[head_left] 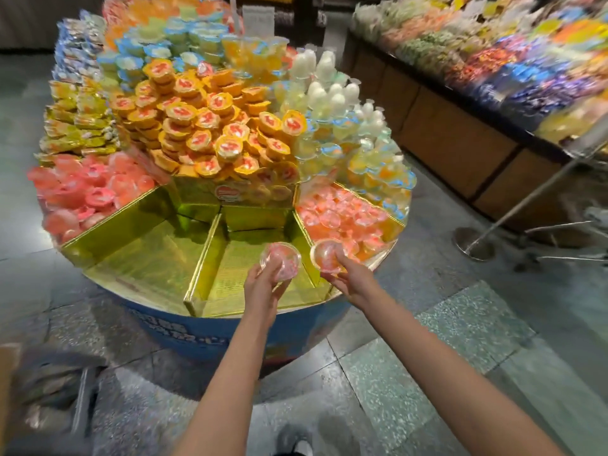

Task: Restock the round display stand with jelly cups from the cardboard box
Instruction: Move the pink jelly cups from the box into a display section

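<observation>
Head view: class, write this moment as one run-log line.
left hand: holds pink jelly cup | right hand: holds orange jelly cup | both above display stand front compartments

I read no legible text: white characters on the round display stand's blue base (184, 334) and lid markings are blurred.

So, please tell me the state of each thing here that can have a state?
Left hand: holds a pink jelly cup.
Right hand: holds an orange-pink jelly cup.
Two front gold compartments: unfilled.
Right compartment: partly filled with cups.
Centre orange pile: heaped high.
</observation>
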A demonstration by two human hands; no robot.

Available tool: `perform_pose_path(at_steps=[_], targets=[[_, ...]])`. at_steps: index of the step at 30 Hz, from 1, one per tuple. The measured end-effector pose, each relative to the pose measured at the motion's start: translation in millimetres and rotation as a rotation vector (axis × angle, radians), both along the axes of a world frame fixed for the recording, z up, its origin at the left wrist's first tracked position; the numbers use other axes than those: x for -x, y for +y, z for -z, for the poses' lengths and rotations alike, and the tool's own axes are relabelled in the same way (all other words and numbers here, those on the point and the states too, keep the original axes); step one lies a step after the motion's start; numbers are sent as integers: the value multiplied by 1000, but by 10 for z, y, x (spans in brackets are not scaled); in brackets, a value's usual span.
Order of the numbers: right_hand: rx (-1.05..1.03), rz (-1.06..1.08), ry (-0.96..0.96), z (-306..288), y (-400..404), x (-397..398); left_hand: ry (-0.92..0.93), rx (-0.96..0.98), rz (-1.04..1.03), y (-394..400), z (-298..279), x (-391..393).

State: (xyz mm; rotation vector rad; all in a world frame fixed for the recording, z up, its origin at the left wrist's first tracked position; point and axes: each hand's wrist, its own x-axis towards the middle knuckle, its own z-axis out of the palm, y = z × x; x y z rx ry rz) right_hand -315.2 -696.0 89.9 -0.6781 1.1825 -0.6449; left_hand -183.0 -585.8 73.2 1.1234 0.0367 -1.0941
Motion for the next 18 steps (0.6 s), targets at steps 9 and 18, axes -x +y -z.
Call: perform_pose_path(at_steps=[9, 18], targets=[[-99, 72, -49, 302, -909, 648, 61, -71, -27, -869, 126, 582], [-214, 76, 25, 825, -1911, 378, 61, -162, -27, -1894, 537, 392]])
